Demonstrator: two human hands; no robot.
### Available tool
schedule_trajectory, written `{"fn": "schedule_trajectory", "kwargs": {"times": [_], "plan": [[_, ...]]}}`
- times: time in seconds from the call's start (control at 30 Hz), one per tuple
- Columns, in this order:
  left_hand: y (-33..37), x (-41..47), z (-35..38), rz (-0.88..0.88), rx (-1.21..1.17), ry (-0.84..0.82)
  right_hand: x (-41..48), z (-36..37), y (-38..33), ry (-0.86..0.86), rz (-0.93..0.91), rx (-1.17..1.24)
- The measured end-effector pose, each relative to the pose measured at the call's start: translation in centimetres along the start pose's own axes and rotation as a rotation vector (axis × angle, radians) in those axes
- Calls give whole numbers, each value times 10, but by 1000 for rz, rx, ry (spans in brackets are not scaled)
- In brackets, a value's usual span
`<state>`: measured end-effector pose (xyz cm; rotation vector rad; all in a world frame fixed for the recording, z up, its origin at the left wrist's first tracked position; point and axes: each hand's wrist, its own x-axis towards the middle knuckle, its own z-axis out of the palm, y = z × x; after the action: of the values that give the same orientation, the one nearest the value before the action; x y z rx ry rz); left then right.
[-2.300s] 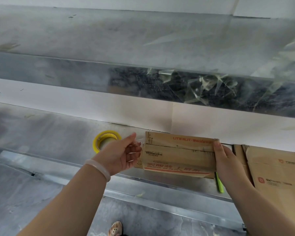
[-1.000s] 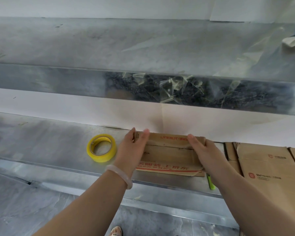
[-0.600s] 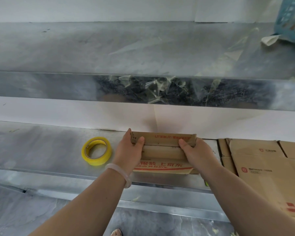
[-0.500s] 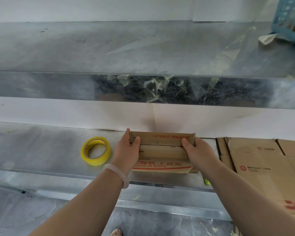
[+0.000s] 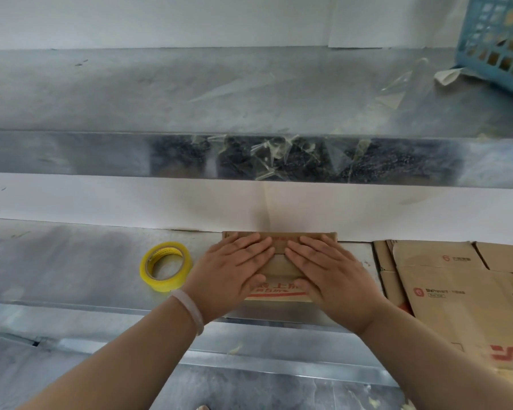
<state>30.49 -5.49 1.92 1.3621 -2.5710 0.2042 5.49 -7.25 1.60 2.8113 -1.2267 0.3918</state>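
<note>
A small brown cardboard box (image 5: 279,269) with red print lies on the lower metal shelf (image 5: 71,261), against the white back wall. My left hand (image 5: 233,269) lies flat on its left half, fingers straight and spread. Flat on the right half is my right hand (image 5: 328,272), and the fingertips of both hands almost meet over the middle seam of the flaps. Most of the box top is hidden under my hands.
A roll of yellow tape (image 5: 166,266) lies just left of my left hand. Flattened cardboard boxes (image 5: 456,285) are stacked to the right. On the upper shelf stands a blue plastic basket (image 5: 498,39), with scraps of clear tape (image 5: 279,156) stuck along that shelf's front edge.
My hands held the box by its two ends, set it down on the shelf and slid inward. Now both palms press flat on top of its flaps.
</note>
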Motion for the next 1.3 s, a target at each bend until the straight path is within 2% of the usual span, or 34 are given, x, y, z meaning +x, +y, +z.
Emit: {"fn": "schedule_trajectory", "kwargs": {"times": [0.17,0.3,0.4,0.47,0.57,0.63,0.67,0.8,0.93,1.03,1.13,1.23,1.3], "plan": [[-22,-23,-3,-92,-29,-77,-13,-10,15,-88,163,35],[-16,-23,0,-216,-249,-34,-15,-7,3,-52,349,174],[-13,-19,-3,-265,-324,-41,-13,-6,-3,-64,405,250],[-12,-15,-9,-298,-331,-64,-13,-8,-7,-38,447,340],[-9,-8,-19,-422,-335,40,-21,-12,-14,31,613,513],[-8,-3,-23,-389,-255,88,-28,-15,-18,109,741,602],[-7,0,-25,-344,-217,55,-29,-15,-19,120,762,609],[-8,6,-36,-290,-275,-220,-29,-21,-27,143,756,672],[0,1,-54,-279,-451,-202,-28,-32,-45,243,538,704],[13,-3,-63,-263,-481,-130,-20,-34,-53,290,411,682],[24,-15,-65,-349,-521,-7,-18,-35,-53,398,341,712],[46,-28,-60,-391,-548,154,-18,-37,-50,499,290,744],[61,-33,-54,-428,-569,267,-16,-44,-50,564,227,679]]}}
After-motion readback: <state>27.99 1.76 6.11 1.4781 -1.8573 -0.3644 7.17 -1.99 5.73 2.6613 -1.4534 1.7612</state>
